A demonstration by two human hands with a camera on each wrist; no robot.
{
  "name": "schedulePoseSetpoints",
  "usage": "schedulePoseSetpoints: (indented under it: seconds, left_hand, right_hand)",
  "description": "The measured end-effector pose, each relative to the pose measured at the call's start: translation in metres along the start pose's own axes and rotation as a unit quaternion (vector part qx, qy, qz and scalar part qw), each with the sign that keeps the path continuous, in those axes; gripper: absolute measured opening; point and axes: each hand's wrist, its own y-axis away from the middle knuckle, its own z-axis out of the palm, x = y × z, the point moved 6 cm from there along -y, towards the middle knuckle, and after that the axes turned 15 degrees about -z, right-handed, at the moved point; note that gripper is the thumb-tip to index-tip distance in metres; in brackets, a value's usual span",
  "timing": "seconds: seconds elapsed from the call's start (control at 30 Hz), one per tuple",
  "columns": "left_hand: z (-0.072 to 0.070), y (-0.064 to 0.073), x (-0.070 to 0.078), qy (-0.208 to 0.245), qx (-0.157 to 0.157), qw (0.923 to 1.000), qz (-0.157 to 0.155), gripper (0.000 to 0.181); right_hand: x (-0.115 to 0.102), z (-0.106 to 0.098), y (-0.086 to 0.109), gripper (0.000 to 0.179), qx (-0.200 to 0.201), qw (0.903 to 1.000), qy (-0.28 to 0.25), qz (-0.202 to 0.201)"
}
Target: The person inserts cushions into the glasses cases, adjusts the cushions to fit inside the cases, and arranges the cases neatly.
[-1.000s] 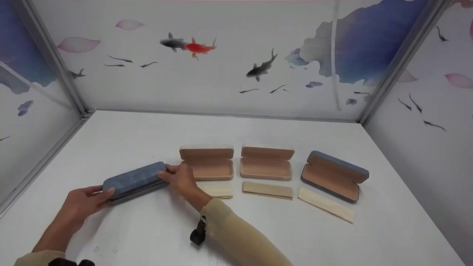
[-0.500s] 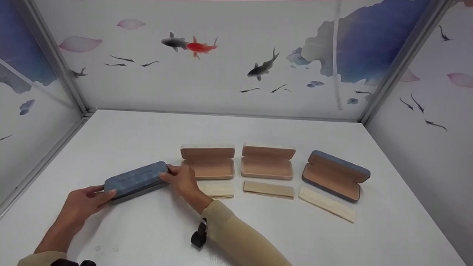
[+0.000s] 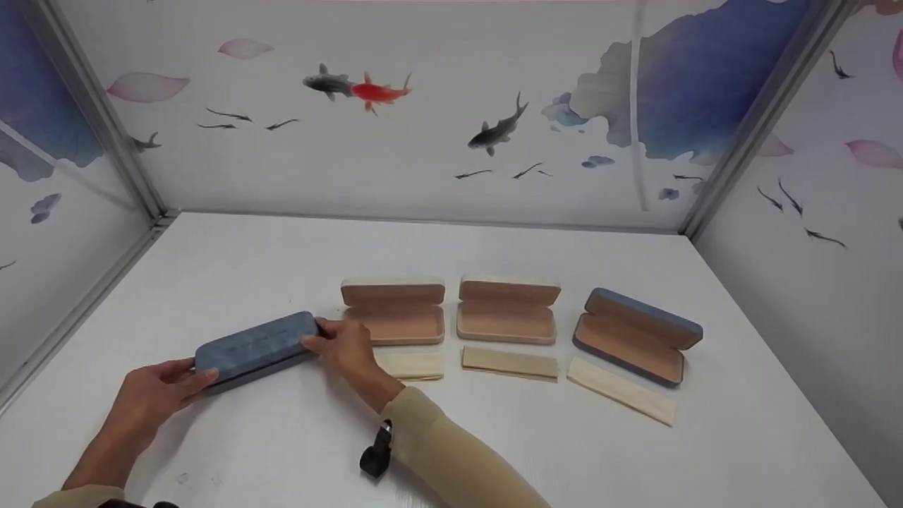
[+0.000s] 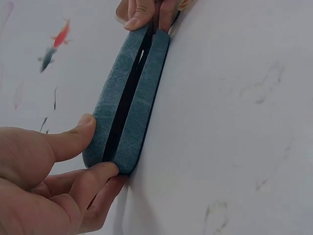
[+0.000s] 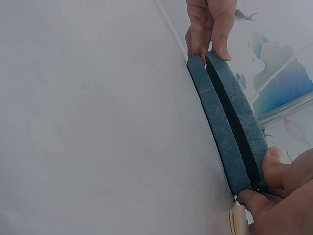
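A blue glasses case [image 3: 257, 346] is held at its two ends, slanting at the left of the white table. My left hand [image 3: 144, 398] grips the near-left end, thumb on the lid and fingers at the lower half. The opposite end is pinched by my right hand [image 3: 353, 349], its thumb likewise on the lid. Both wrist views show a dark gap between the lid [image 4: 113, 83] and the lower half [image 5: 215, 107], so the case is ajar. Its inside is too dark to make out. The case's underside is close to the tabletop; whether it touches, I cannot tell.
Two pale cases [image 3: 394, 326] [image 3: 506, 323] stand open behind and right of my right hand. Farther right is an open blue case [image 3: 631, 346]. Folded cloths, one cream [image 3: 413, 365], one tan [image 3: 509, 364] and another cream [image 3: 621, 391], lie before them. Printed panels [image 3: 423, 176] enclose the table.
Both hands keep their hold on the ends of the blue glasses case. Its lid has tipped slightly, showing a bit more of its top face. The other cases and cloths stay put.
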Motion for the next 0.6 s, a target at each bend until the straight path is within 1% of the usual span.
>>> schedulePoseSetpoints:
  seconds: [0.1,0.3,0.4,0.6]
  left_hand:
    - [-0.0004,-0.0001,-0.0042,0.004,0.002,1.0000,0.001,0.092]
    - [-0.0025,-0.0010,-0.0055,0.020,0.008,0.9998,-0.004,0.089]
    - [-0.0022,-0.0017,-0.0059,0.030,0.008,0.9995,-0.005,0.088]
    - [-0.0007,-0.0037,-0.0033,0.030,0.008,0.9995,0.001,0.088]
  right_hand:
    - [0.0004,0.0019,0.0019,0.042,0.002,1.0000,-0.001,0.002]
    - [-0.0011,0.0028,0.0023,0.042,0.006,1.0000,0.007,-0.001]
    - [0.0001,0.0028,0.0027,0.040,0.011,0.9999,0.009,0.003]
    - [0.0016,-0.0007,0.0012,0.036,0.025,0.9997,-0.004,0.008]
